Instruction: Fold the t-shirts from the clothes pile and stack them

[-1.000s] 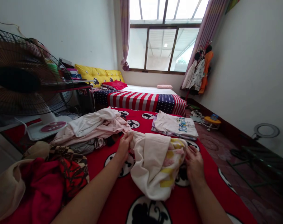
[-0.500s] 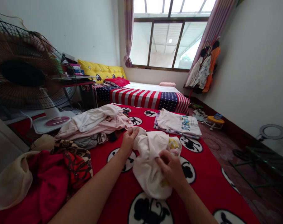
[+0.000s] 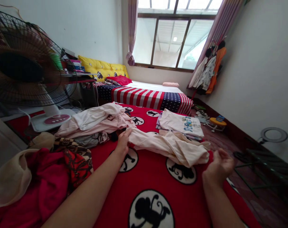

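A cream garment [image 3: 172, 146] lies stretched out across the red blanket [image 3: 148, 177] with black cartoon figures. My left hand [image 3: 123, 142] grips its left end, next to a heap of pale pink and white clothes [image 3: 98, 122]. My right hand [image 3: 220, 164] is at the garment's right end by the bed's edge, its fingers loosely curled and apart, with no cloth visible in them. A folded stack topped by a white printed shirt [image 3: 182, 124] lies just beyond the garment.
A red and patterned pile of clothes [image 3: 51, 177] lies at the left front. A standing fan [image 3: 22, 69] is at the left. Beyond are a flag-patterned bed [image 3: 148, 96], a window, hanging clothes [image 3: 210, 71], and a ring light [image 3: 273, 136] on the floor at the right.
The bunched cream garment has been pulled out lengthwise to the right. My right hand moved from the middle of it to the bed's right edge. My left hand kept its hold.
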Available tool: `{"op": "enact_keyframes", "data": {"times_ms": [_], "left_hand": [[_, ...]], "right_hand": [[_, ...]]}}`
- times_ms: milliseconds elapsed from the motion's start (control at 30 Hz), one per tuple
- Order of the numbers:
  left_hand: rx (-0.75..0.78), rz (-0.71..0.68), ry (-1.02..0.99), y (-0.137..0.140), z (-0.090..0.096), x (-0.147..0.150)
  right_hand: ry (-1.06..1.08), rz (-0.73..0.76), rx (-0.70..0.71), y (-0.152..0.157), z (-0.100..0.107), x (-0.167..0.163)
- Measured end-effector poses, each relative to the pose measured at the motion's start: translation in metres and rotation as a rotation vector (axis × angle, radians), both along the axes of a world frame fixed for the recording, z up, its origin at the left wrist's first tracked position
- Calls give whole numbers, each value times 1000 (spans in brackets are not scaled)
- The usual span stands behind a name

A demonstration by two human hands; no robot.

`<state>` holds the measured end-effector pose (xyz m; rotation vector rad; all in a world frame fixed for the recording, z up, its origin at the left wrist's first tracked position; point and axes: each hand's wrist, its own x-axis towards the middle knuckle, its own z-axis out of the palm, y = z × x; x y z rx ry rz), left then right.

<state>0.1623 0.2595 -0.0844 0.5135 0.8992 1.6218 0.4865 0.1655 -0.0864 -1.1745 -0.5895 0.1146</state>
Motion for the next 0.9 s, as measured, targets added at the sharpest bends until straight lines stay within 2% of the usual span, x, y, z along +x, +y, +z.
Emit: {"op": "enact_keyframes", "data": {"times_ms": [67,200,300,367,433,533,600,667,733,800,900], "left_hand": [[9,31,10,1,-2,-3],[40,81,2,4,-3,-5],[56,73,-31,3,3,-4],[63,45,-51,-1,10,-5],[78,-70,-62,-8,17,-8],[110,-445,-25,-20,27,-15],[135,-692,49,-26,29,-19],[172,-848,131,-29,29,-18],[197,-899,232,-30,26,-12],[220,-863,394,-29,20,-3],[311,-798,684,-30,11,12]], "right_hand": [[-259,94,-78,-4,8,-24],[-863,359,-360,-6,13,-54],[-999,387,-501,-4,7,-51],[-930,390,-470,-5,5,-45],[-780,334,-403,-9,9,-40],[-469,109,-328,-17,19,-36],[-220,-13,-179,-19,25,-33],[3,32,24,-18,29,-29],[108,206,172,-17,31,-24],[113,350,232,-16,32,-21],[56,334,258,-16,34,-23]]}}
